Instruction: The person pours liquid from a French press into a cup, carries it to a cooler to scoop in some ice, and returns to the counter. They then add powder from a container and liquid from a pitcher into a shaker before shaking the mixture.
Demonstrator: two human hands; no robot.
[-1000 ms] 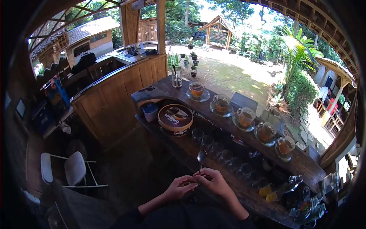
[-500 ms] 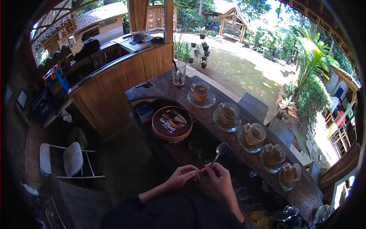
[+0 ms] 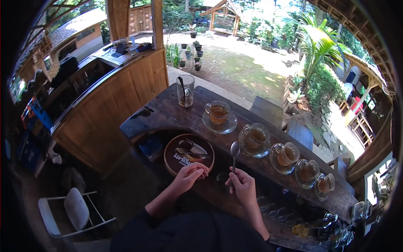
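Observation:
My right hand [image 3: 243, 185] is closed on the handle of a metal spoon [image 3: 235, 149], bowl end up. Just left of it, my left hand [image 3: 191, 176] has its fingers curled together over the lower edge of a round chocolate tin [image 3: 188, 150]; whether they hold anything is hidden. Along the wooden counter [image 3: 163, 113] runs a row of several glass cups of tea on glass saucers. The nearest to the tin are one cup [image 3: 218, 112] and another cup [image 3: 257, 136]. A tall glass mug [image 3: 185, 97] at the far end has a dark-handled utensil in it.
Glassware and bottles [image 3: 319, 222] crowd the lower right. A dark blue box [image 3: 151, 147] sits left of the tin. A white folding chair [image 3: 77, 208] stands at the lower left, below a wooden counter [image 3: 113, 101]. Stools stand beyond the tea row.
The view has shifted to the right. My hands have moved apart, my left hand toward the tin. The spoon has risen and now points more upright.

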